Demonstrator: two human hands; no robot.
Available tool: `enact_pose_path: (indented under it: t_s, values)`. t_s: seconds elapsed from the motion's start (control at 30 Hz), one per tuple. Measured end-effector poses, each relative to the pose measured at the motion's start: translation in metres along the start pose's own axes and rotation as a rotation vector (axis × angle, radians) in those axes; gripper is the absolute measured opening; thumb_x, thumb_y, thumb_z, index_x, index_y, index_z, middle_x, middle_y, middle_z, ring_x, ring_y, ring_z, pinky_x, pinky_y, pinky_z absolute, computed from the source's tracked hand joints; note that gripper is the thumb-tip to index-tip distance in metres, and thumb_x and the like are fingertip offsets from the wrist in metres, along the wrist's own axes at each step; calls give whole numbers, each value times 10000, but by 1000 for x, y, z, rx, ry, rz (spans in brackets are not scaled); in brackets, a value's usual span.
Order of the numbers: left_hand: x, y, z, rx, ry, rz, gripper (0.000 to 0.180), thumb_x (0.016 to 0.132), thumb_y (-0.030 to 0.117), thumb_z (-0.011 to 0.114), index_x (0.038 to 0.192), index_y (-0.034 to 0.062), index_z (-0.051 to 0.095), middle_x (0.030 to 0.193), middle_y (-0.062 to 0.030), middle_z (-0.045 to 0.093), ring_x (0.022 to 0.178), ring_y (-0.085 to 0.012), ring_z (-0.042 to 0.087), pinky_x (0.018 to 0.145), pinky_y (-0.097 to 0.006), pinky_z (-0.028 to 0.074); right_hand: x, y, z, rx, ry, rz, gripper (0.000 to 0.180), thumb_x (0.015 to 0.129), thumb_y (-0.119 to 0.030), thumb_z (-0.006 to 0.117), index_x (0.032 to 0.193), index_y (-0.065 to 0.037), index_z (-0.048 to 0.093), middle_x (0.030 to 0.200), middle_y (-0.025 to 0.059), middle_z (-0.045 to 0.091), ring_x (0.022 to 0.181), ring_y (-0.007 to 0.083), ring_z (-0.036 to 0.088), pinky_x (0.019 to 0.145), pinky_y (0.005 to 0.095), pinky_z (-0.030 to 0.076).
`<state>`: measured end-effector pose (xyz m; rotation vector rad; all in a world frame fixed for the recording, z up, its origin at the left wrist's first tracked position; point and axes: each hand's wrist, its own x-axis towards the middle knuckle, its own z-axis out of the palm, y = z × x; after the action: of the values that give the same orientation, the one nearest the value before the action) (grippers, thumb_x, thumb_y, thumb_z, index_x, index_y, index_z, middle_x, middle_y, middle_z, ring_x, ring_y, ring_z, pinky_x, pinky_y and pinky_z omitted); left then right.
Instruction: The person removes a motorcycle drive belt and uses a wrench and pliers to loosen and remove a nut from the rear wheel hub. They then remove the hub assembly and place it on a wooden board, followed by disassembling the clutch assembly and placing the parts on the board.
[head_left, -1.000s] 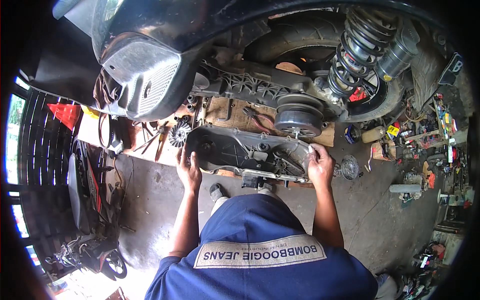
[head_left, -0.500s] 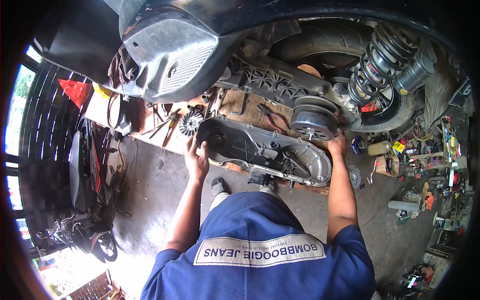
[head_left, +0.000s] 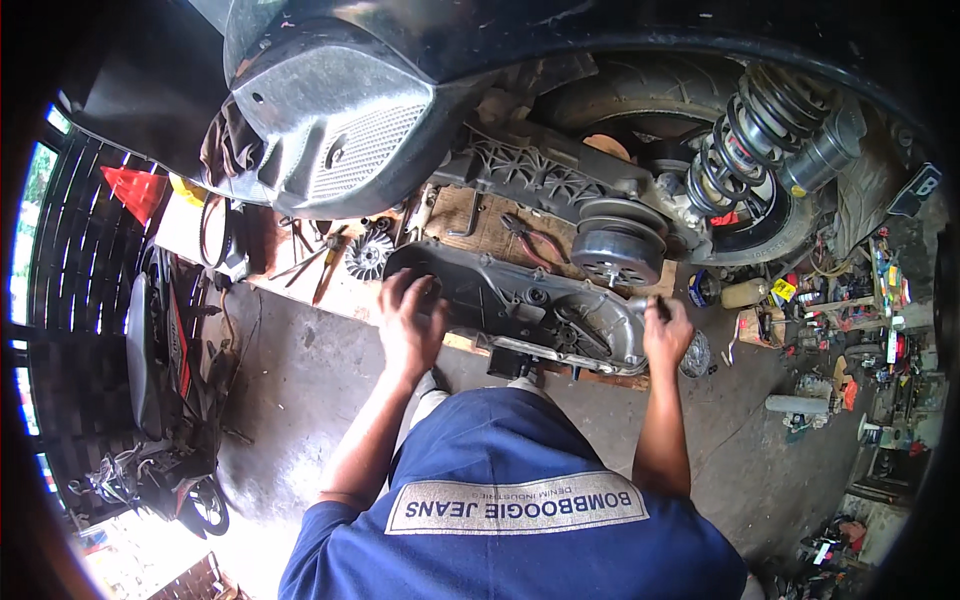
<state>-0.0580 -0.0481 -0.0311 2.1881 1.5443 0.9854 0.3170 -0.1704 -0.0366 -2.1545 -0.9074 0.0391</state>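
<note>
since a moment ago both hands have slid along the long grey metal engine cover (head_left: 520,305): the left hand (head_left: 410,320) is clamped on its left end, the right hand (head_left: 668,335) on its right end. it lies on a wooden board (head_left: 480,225) just near of the dark scooter (head_left: 560,110), below a round grey pulley (head_left: 615,245), with red-handled pliers (head_left: 535,240) on the board.

We see a wooden board (head_left: 480,225) on the concrete floor (head_left: 300,400), red-handled pliers (head_left: 535,245) and a finned fan wheel (head_left: 368,255) lying on it.
</note>
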Motion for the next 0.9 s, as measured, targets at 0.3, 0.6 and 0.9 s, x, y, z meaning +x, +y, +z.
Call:
enact_pose_path:
  t_s: [0.3, 0.6, 0.9]
  values:
    - [13, 94, -3, -563, -590, 295, 618, 801, 230, 802, 1341, 55, 559, 1178, -175, 640, 1082, -352, 647, 907, -414, 532, -80, -112, 9, 718, -559, -105, 283, 845, -151, 750, 1053, 21, 664, 811, 24, 666, 706, 86, 606, 634, 264, 509]
    - [-3, 56, -16, -559, -551, 43, 445, 902, 244, 718, 1270, 35, 584, 1044, -161, 664, 890, -291, 676, 747, -365, 535, -38, -66, 34, 99, -673, 70, 401, 879, -316, 718, 1153, -28, 667, 1102, 177, 698, 1022, 326, 676, 886, 401, 521]
    - [-36, 36, -22, -797, -479, -281, 463, 934, 276, 700, 1270, -11, 562, 1012, -97, 680, 914, -150, 636, 829, -311, 517, -15, -42, 62, -596, -902, -75, 469, 888, -329, 676, 1256, -46, 612, 1262, 221, 622, 1220, 401, 556, 1012, 482, 461]
